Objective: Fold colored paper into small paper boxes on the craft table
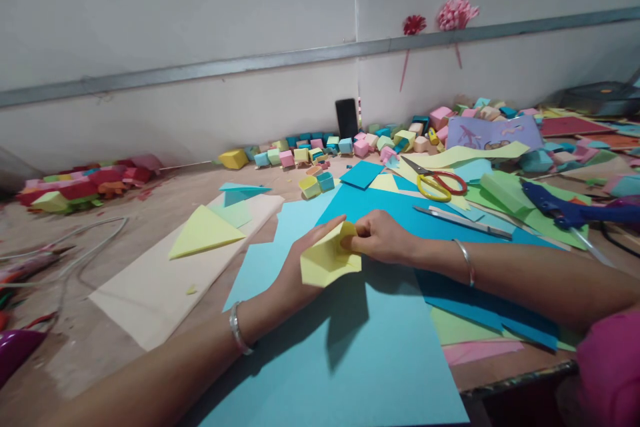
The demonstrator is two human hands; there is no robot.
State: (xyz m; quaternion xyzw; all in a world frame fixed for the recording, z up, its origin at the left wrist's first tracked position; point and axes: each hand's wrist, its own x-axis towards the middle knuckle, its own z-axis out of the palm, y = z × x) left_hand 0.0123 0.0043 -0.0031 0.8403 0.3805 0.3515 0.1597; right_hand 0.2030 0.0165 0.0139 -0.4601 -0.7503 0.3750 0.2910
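Note:
A piece of folded yellow paper (325,263) is held up between both hands, its hollow side facing me. My left hand (296,260) wraps behind it from the left, and most of its fingers are hidden by the paper. From the right, my right hand (383,235) pinches the upper edge, with fingers reaching into the fold. Below them lies a large light blue sheet (390,353), which catches the paper's shadow. A darker blue sheet (390,207) spreads beyond and to the right.
Scissors (435,183), a craft knife (465,222) and a blue glue gun (565,210) lie at right. Small paper boxes (303,155) line the wall beside a phone (347,117). Left are a folded yellow paper triangle (205,233) on a cream sheet (145,297) and a white cable (95,247).

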